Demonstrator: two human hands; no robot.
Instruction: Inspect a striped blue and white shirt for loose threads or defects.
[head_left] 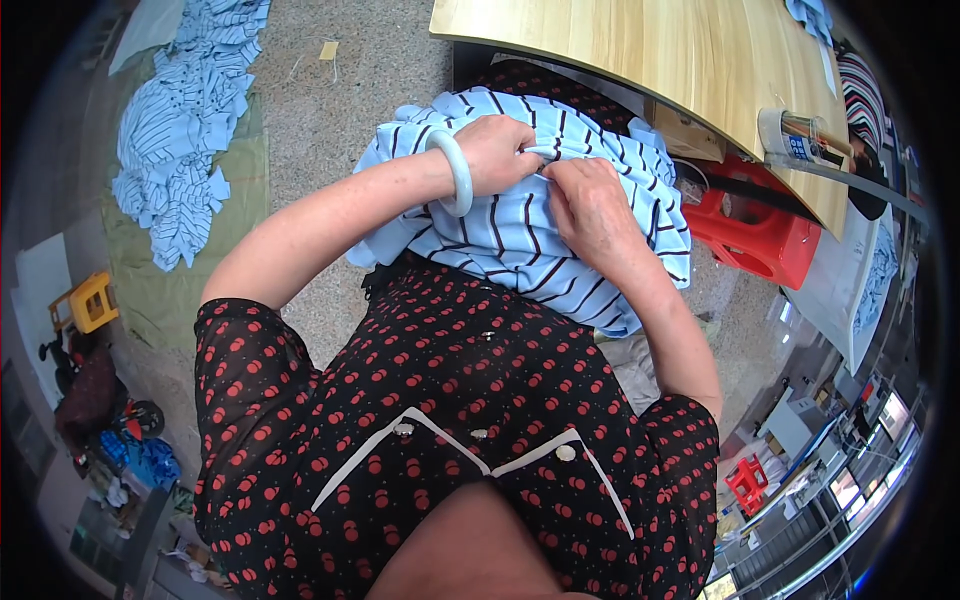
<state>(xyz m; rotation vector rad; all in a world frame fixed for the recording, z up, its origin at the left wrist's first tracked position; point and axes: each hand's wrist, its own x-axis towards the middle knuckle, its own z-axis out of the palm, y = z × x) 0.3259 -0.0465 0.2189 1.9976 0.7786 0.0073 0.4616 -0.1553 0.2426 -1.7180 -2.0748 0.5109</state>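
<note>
Across my lap lies a bunched light-blue garment with dark stripes, its folds spreading past my knees. My left hand, a pale bangle on its wrist, is closed with fingers curled on the striped cloth. Just right of it, my right hand pinches the same cloth between thumb and fingers. The two sets of fingertips almost meet at one fold near the garment's middle. Whether something small sits between the fingertips cannot be made out.
A wooden table stands ahead and right, with a container of tools at its edge. Below it is a red plastic stool. Striped garments lie heaped on a green cloth to the left. A yellow stool stands farther off.
</note>
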